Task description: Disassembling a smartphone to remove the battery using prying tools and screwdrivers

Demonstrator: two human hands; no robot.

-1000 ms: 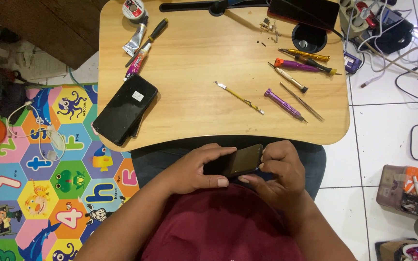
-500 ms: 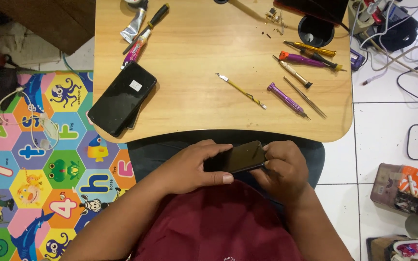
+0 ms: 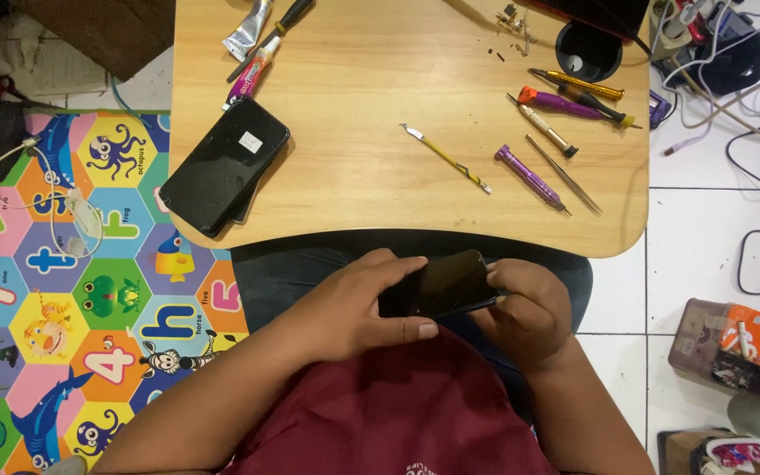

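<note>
I hold a black smartphone point(image 3: 440, 283) in both hands over my lap, just in front of the low wooden table point(image 3: 380, 202). My left hand point(image 3: 354, 308) wraps the phone's left end, thumb under its lower edge. My right hand point(image 3: 529, 310) grips the right end with curled fingers. The screen is dark. On the table's left corner lie other black phones point(image 3: 224, 164), stacked and overhanging the edge.
A yellow pick tool point(image 3: 446, 158), a purple screwdriver point(image 3: 529, 179), thin tweezers point(image 3: 563, 173) and several more screwdrivers point(image 3: 573, 101) lie on the table's right half. Glue tubes point(image 3: 252, 53) sit at the back left. A colourful play mat point(image 3: 72, 290) covers the floor on the left; cables and boxes point(image 3: 736, 343) lie right.
The view has shifted, so the table sits higher in the frame. Both hands keep hold of the phone, which has tilted slightly and moved a little lower.
</note>
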